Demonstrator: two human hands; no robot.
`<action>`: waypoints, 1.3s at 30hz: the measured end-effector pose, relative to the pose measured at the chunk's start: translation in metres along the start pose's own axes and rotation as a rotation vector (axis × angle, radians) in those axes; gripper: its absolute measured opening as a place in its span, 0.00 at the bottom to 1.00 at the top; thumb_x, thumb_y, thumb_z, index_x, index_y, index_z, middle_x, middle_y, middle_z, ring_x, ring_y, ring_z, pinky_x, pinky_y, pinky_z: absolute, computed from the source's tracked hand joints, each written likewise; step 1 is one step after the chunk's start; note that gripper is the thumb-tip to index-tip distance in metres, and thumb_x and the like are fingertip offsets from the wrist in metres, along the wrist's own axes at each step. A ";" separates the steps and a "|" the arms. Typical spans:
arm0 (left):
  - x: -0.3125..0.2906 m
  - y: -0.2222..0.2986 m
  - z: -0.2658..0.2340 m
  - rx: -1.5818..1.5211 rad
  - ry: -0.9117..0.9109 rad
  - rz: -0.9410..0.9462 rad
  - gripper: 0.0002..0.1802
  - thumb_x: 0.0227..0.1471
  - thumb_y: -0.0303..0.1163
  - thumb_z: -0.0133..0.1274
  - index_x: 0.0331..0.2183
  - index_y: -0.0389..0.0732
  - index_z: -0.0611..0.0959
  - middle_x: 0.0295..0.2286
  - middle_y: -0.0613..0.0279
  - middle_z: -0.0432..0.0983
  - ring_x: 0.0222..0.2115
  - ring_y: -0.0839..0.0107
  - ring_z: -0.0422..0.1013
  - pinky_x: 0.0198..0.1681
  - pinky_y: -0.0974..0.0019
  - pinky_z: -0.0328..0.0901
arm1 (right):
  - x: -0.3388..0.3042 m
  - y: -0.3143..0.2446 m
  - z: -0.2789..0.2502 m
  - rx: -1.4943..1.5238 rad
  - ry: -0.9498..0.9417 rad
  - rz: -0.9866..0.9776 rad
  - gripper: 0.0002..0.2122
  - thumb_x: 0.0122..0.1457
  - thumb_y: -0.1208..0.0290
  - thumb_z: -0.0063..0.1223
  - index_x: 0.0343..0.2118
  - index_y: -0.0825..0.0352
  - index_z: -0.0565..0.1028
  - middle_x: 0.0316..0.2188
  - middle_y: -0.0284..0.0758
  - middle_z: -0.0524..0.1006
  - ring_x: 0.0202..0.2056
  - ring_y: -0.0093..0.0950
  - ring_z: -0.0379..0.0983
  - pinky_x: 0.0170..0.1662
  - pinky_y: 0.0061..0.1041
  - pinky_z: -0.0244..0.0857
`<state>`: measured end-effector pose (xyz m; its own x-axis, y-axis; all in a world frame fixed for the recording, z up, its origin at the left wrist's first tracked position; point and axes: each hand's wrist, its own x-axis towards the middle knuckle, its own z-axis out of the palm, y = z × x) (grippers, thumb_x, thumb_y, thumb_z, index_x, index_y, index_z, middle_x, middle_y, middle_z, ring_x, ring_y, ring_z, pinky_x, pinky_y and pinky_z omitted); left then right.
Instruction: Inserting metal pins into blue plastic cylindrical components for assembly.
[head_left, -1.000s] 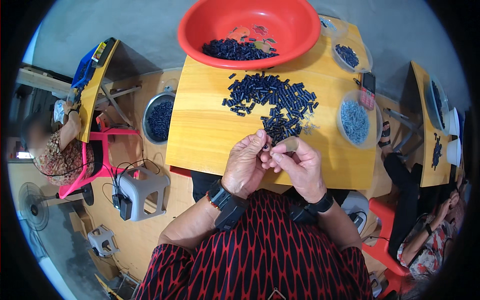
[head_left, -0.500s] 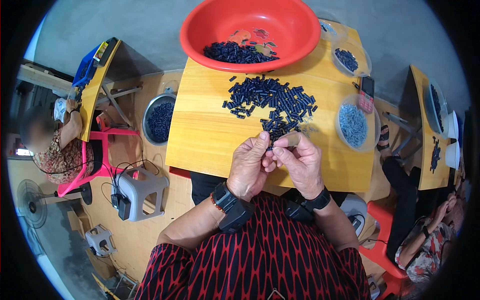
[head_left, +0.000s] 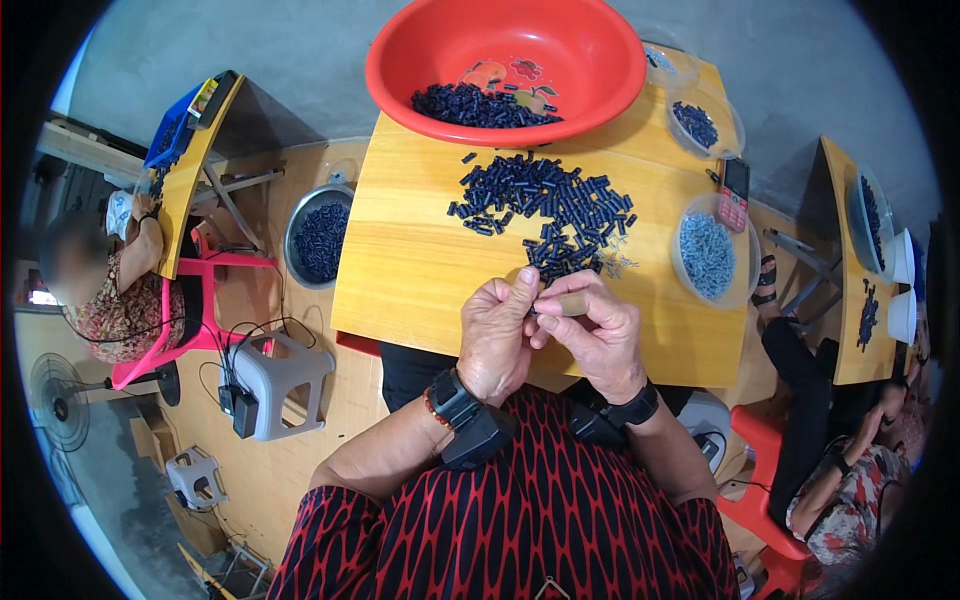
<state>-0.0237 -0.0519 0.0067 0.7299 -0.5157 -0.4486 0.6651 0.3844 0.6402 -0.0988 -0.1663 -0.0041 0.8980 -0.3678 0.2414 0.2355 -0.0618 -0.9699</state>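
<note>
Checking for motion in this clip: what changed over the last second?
Little. Left hand and right hand stay pressed together over the near table edge, fingers shifting slightly on a small part between them. The dark pile, red basin and clear bowl stayed put.

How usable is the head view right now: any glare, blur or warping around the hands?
Head view: even, soft light, no glare on the wooden table; left hand and right hand sharp; fisheye bends the table edges, black vignette at the corners; the small part they pinch is too tiny to resolve.
</note>
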 end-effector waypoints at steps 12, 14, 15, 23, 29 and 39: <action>0.001 0.000 -0.003 -0.047 -0.029 -0.023 0.17 0.60 0.42 0.53 0.24 0.42 0.74 0.18 0.67 0.70 0.16 0.80 0.63 0.19 0.76 0.61 | 0.007 -0.006 0.003 -0.176 0.037 -0.093 0.06 0.53 0.86 0.59 0.34 0.72 0.77 0.34 0.37 0.73 0.32 0.23 0.75 0.33 0.19 0.73; 0.000 0.007 -0.001 -0.106 -0.064 -0.061 0.16 0.61 0.41 0.53 0.25 0.41 0.74 0.19 0.67 0.70 0.16 0.80 0.63 0.19 0.76 0.61 | 0.006 -0.002 0.000 -0.155 0.058 -0.085 0.06 0.53 0.86 0.59 0.34 0.72 0.77 0.34 0.37 0.74 0.31 0.23 0.75 0.33 0.19 0.72; -0.001 0.012 0.002 -0.107 -0.060 -0.114 0.14 0.61 0.39 0.52 0.27 0.40 0.75 0.20 0.66 0.71 0.17 0.79 0.65 0.20 0.75 0.61 | 0.006 0.000 -0.002 -0.134 0.079 -0.077 0.06 0.52 0.86 0.59 0.33 0.71 0.77 0.34 0.37 0.74 0.31 0.23 0.74 0.33 0.19 0.71; 0.000 0.027 -0.025 0.135 -0.296 -0.154 0.04 0.59 0.28 0.54 0.34 0.38 0.78 0.26 0.62 0.77 0.21 0.76 0.71 0.27 0.71 0.69 | 0.012 -0.018 -0.011 -0.264 -0.020 -0.078 0.06 0.52 0.84 0.60 0.33 0.71 0.77 0.32 0.37 0.76 0.30 0.23 0.75 0.33 0.20 0.69; 0.000 0.022 -0.038 0.173 -0.314 -0.012 0.04 0.56 0.23 0.56 0.33 0.36 0.77 0.28 0.59 0.78 0.22 0.76 0.72 0.28 0.72 0.70 | 0.015 -0.020 -0.003 -0.330 -0.076 -0.088 0.04 0.52 0.84 0.60 0.31 0.71 0.78 0.31 0.37 0.76 0.30 0.26 0.76 0.32 0.22 0.69; 0.006 0.037 -0.054 0.407 -0.197 0.251 0.06 0.57 0.21 0.53 0.38 0.34 0.76 0.30 0.63 0.76 0.25 0.78 0.72 0.32 0.73 0.71 | 0.046 -0.016 0.010 -0.451 -0.190 -0.030 0.05 0.53 0.82 0.56 0.33 0.72 0.78 0.29 0.39 0.76 0.28 0.31 0.75 0.31 0.26 0.68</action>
<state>0.0140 0.0003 -0.0063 0.7895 -0.5955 -0.1487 0.3292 0.2064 0.9214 -0.0575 -0.1733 0.0233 0.9551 -0.1868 0.2301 0.1152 -0.4812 -0.8690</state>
